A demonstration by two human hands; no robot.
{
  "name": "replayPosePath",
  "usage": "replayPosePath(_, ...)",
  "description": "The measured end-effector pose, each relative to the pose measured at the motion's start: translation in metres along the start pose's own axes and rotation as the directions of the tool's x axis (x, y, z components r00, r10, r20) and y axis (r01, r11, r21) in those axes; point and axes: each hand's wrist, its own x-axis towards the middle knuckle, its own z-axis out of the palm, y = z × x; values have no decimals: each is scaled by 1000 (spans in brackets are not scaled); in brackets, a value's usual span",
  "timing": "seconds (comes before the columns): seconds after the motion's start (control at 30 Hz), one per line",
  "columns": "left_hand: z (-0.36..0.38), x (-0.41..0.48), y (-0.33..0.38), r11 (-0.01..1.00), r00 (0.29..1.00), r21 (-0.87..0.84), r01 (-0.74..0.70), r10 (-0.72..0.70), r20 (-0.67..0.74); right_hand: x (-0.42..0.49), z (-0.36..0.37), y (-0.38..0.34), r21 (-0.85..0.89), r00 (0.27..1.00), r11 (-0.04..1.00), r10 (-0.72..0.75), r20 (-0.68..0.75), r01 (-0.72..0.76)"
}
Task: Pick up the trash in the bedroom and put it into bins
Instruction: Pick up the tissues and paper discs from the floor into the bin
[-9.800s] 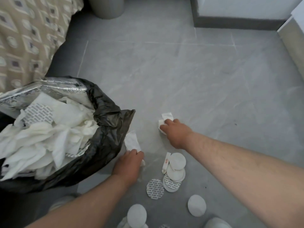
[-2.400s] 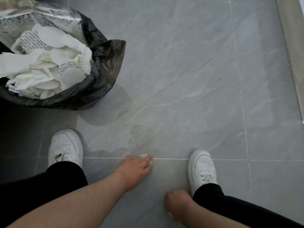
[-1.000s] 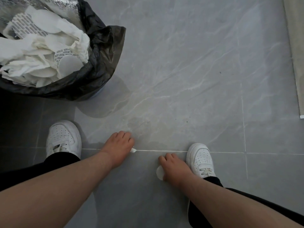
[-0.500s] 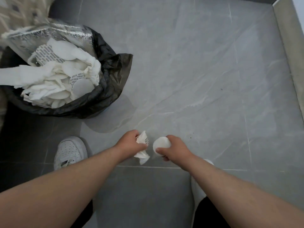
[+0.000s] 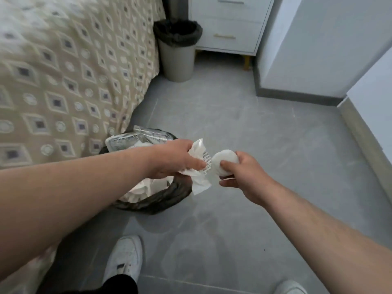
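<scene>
- Left hand [image 5: 174, 160]: fingers curled round crumpled white wrappers [image 5: 199, 168], held above the right rim of the near bin [image 5: 161, 199].
- Right hand [image 5: 244, 177]: thumb and fingers pinch a small stack of round white pads [image 5: 224, 161], just right of the wrappers and over the floor [image 5: 275, 145]. The hands are close together, and their loads nearly touch.
- Near bin: black liner, left of centre beside the bed [image 5: 63, 71]. It holds white paper and a foil pack [image 5: 131, 139] and is partly hidden by the left arm.
- Far bin [image 5: 177, 54]: black liner, between the bed and the white drawers [image 5: 229, 24].
- White shoes: left [image 5: 125, 257], right [image 5: 290, 287], at the near edge.
</scene>
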Motion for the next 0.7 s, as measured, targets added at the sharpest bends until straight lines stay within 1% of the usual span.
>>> replayPosePath(0.1,-51,-20,-16,1000,982,27,0,5,-188,9,38,-23,-50,998,997,-49,33,51)
replayPosePath(0.17,-79,-30,-37,999,941,8,33,-29,-337,18,65,-29,-110,995,991,-75,64,82)
replayPosePath(0.23,-100,-34,-58,998,893,-2,55,-50,-447,30,89,-32,-163,992,981,-96,84,108)
replayPosePath(0.37,-110,-28,-95,996,836,-42,74,-85,-542,52,125,-31,-258,979,947,-163,120,189)
replayPosePath(0.47,-106,-15,-109,999,816,-4,32,-29,-578,62,136,-28,-361,964,896,-211,163,258)
replayPosePath(0.53,-99,-9,-113,995,817,95,11,46,-575,66,140,-26,-437,956,854,-211,206,283)
replayPosePath(0.6,-95,-3,-121,959,823,283,3,158,-546,69,143,-23,-494,952,821,-186,243,287)
replayPosePath(0.63,-95,-2,-127,918,824,396,25,206,-528,70,144,-21,-519,949,802,-184,256,295)
replayPosePath(0.7,-99,-5,-136,811,799,582,61,309,-515,70,142,-20,-591,940,734,-211,268,333)
